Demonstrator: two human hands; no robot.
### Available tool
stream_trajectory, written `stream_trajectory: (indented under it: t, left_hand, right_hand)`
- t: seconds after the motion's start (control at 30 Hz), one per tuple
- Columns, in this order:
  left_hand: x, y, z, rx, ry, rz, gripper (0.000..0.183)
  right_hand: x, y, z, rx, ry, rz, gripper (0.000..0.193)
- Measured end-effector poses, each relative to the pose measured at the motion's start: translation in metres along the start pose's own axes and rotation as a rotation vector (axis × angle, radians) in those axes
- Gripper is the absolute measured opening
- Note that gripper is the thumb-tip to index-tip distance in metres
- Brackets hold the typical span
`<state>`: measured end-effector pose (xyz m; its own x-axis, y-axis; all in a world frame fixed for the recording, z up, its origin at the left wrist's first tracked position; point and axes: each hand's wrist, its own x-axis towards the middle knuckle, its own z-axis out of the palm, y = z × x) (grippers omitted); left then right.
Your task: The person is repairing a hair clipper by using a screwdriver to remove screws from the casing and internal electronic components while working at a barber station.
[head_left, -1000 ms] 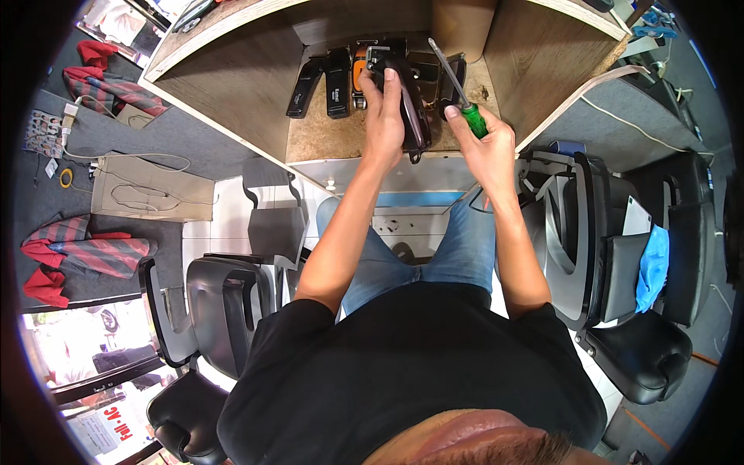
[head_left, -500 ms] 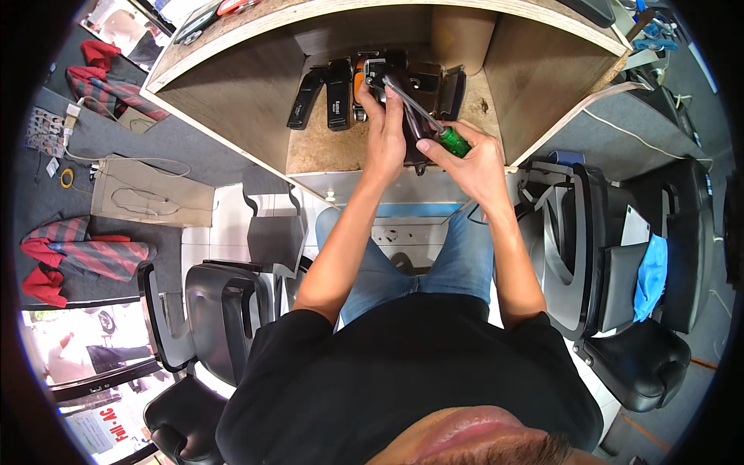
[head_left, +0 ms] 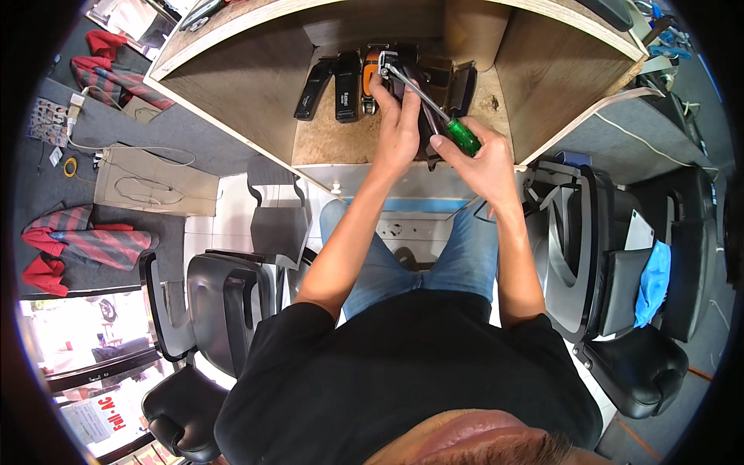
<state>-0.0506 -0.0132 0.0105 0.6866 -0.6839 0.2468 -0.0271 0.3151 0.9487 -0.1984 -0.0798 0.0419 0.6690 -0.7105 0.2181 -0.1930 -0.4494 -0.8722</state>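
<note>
My left hand [head_left: 398, 124] grips a dark flat device [head_left: 428, 116] standing on edge on the wooden worktop [head_left: 341, 139]. My right hand [head_left: 479, 155] holds a screwdriver with a green handle [head_left: 463, 135]; its metal shaft runs up-left to a tip near the device's top by my left fingers. An orange device [head_left: 372, 70] and two black ones [head_left: 333, 77] lie side by side just left of my left hand.
Wooden side walls [head_left: 558, 70] enclose the worktop on both sides. A cardboard cylinder [head_left: 473, 27] stands at the back. Black chairs [head_left: 225, 302] stand left and right of my legs, with a blue cloth [head_left: 655, 283] on the right one. Striped red cloths [head_left: 77, 248] lie on the floor at left.
My hands and the dark device have shifted toward the back of the worktop. The screwdriver has swung from pointing up to lying across the device, tip at its top.
</note>
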Motion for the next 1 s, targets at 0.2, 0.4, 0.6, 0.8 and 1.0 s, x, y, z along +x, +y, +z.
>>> stream_trajectory:
  t: [0.2, 0.4, 0.6, 0.8, 1.0]
  left_hand:
    - [0.005, -0.008, -0.002, 0.05, -0.002, 0.047, 0.074]
    - [0.001, 0.013, 0.004, -0.156, 0.032, -0.114, 0.058]
    - [0.006, 0.011, -0.003, -0.318, 0.038, -0.112, 0.036]
    - [0.004, 0.013, -0.002, -0.303, -0.007, -0.121, 0.032]
    - [0.004, 0.011, -0.002, -0.306, -0.009, -0.116, 0.034]
  right_hand:
    - [-0.001, 0.004, 0.002, 0.019, 0.035, 0.012, 0.03]
    - [-0.002, 0.008, 0.003, 0.108, 0.058, 0.001, 0.03]
    - [-0.003, 0.006, 0.002, 0.139, 0.085, 0.045, 0.032]
    - [-0.003, 0.008, 0.003, 0.15, 0.1, 0.044, 0.034]
    - [-0.002, 0.009, 0.003, 0.133, 0.099, 0.055, 0.034]
